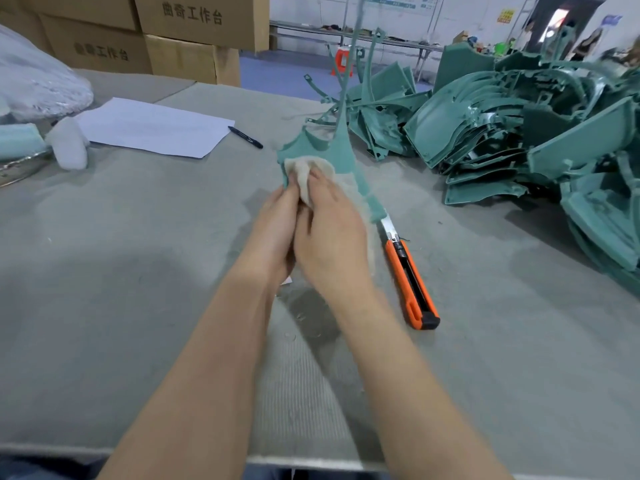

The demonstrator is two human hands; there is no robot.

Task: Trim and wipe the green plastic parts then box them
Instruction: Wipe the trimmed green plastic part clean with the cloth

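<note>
Your left hand [277, 223] and right hand [329, 237] meet above the table [138, 271], and the green part [339, 150] rises from them toward 12 o'clock. Your left grip pinches its lower edge; your right grip curls round a pale cloth [304, 173] pressed against it. An orange utility knife [412, 278] lies at 3 o'clock.

Teal-green plastic part [341, 147], cream cloth [306, 174], orange-and-black utility knife [410, 278], grey table [138, 271], white paper [152, 128]
</note>
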